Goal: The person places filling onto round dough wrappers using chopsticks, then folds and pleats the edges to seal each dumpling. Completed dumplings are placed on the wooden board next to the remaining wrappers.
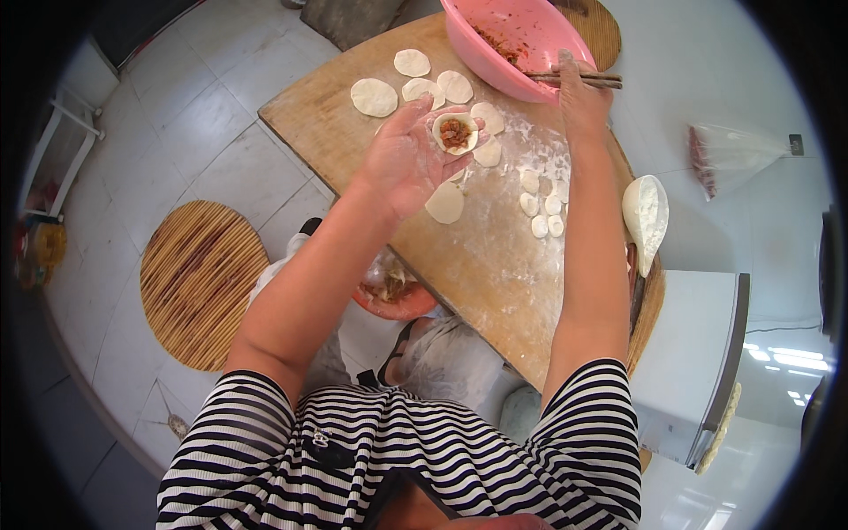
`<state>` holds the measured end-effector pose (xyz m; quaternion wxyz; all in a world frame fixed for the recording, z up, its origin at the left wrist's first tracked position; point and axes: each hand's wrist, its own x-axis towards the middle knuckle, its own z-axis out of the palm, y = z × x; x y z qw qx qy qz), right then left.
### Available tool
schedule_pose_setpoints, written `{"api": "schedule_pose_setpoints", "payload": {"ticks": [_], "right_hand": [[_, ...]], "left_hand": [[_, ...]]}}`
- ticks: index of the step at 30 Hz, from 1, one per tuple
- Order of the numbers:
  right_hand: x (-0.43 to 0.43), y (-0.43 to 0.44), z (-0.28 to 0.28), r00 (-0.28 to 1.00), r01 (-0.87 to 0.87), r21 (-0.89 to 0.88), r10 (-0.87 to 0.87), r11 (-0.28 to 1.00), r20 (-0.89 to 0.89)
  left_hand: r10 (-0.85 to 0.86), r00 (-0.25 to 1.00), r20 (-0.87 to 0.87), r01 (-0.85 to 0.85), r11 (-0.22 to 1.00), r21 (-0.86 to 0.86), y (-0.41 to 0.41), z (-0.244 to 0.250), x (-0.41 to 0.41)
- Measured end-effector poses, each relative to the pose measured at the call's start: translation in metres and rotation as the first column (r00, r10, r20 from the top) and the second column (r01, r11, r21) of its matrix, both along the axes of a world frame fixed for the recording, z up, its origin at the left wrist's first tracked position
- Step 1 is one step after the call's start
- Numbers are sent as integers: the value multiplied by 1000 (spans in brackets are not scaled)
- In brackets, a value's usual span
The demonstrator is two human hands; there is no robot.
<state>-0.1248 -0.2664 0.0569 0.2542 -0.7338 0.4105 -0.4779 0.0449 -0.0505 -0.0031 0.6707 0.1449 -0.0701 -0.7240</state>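
My left hand (414, 152) is palm up over the wooden board (477, 265), with a round dough wrapper (438, 132) on its fingers. Reddish-brown chopped filling (455, 133) sits in the middle of that wrapper. At the rim of the pink plastic bowl (490, 73), my right hand (583, 99) grips a pair of wooden chopsticks (599, 80); their tips point into the bowl, where more filling (500, 48) lies. Several flat wrappers (374, 97) are spread around my left hand. Small dough pieces (539, 226) lie on the floured surface, left of my right forearm.
A white scoop of flour (646, 212) rests at the board's right edge. Behind the bowl is a round slatted mat (606, 33); another slatted mat (202, 285) is at lower left. A red basin (397, 305) stands below the board's near edge. A plastic bag (735, 156) hangs at right.
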Motion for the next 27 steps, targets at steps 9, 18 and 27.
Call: {"api": "schedule_pose_setpoints", "payload": {"ticks": [9,18,27], "right_hand": [[-39,105,-23,989,141,-35,-143,989,-40],[-31,205,-51,901,-222,-591,-69,776,-429],[-44,216,-51,894,-220,-599,-87,770,-439]], "left_hand": [[-10,999,45,10,1000,-20,6,-1,-5],[-171,981,89,180,978,-105,12,-23,-23],[-219,964,152,225,974,-24,24,-10,-38]]}}
